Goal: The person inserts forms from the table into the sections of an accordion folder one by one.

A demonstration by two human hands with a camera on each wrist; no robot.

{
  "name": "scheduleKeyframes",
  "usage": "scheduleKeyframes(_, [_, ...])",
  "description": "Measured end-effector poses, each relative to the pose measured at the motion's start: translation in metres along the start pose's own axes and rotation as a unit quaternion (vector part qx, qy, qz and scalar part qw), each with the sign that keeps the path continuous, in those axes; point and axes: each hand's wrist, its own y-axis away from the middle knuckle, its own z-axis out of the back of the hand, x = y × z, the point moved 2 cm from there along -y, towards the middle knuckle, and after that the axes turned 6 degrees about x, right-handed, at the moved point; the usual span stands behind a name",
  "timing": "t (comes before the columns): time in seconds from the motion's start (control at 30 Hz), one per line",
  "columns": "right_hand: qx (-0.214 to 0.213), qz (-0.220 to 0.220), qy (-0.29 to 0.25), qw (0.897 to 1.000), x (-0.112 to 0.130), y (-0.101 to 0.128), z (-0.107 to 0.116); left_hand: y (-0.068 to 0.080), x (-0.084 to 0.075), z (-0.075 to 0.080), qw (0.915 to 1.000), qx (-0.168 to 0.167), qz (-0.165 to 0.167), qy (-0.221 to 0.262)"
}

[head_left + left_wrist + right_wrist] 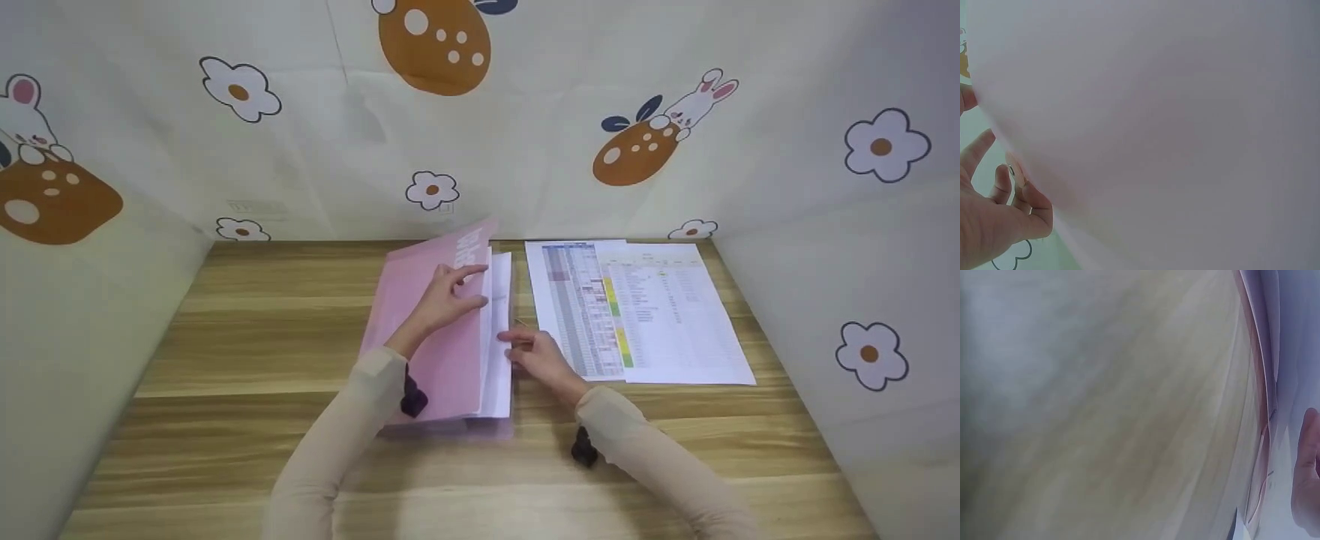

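A pink folder (431,300) with white lettering lies on the table, its cover partly raised along the right edge. White sheets (501,386) show inside it. At the free edge of the cover, my left hand (442,300) holds it between thumb and fingers. Lower down, the fingertips of my right hand (544,358) pinch the right edge of the inner sheets. The pink cover (1157,135) fills most of the left wrist view, with the left hand (999,214) at its edge. Only part of the right hand (1306,484) appears in the right wrist view.
To the right of the folder lie two printed sheets, a colour-marked table (574,315) and a text list (682,322), overlapping. A wood-grain table (247,352) carries everything. Patterned cloth walls (322,157) stand at the back and both sides.
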Motion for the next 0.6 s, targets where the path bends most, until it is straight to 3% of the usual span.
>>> scheduleKeyframes(0.3, [0.002,-0.01,-0.044,0.999,-0.024,-0.019,0.0,0.0,0.001,0.0,0.9999,0.003,0.01,0.005])
scheduleKeyframes(0.6, [0.024,0.001,-0.021,0.999,-0.022,-0.024,-0.006,0.0,0.001,0.001,0.9999,-0.003,-0.014,0.005])
